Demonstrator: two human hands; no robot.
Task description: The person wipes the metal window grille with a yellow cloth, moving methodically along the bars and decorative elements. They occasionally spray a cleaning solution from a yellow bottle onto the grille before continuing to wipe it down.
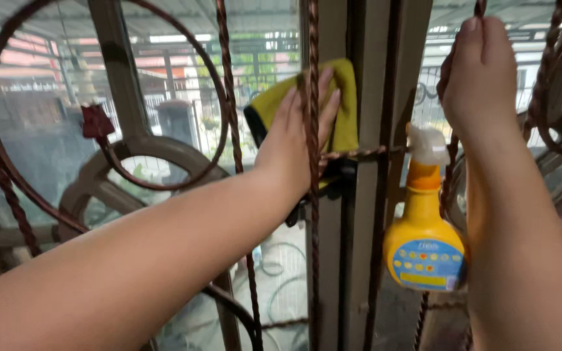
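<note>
Pressing a yellow cloth (345, 104) flat against the window frame (365, 214) with our left hand (297, 140), fingers spread open, we reach between twisted iron grille bars (311, 195). Our right hand (479, 75) is closed around another bar. An orange spray bottle (423, 227) hangs on the grille between our arms.

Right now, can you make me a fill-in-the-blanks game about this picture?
The left hand presses a ____ cleaning cloth against the window.
The right hand grips a twisted brown metal ____ of the grille.
The orange plastic spray bottle hangs on the grille by its white ____.

Missing words: yellow; bar; trigger
</note>
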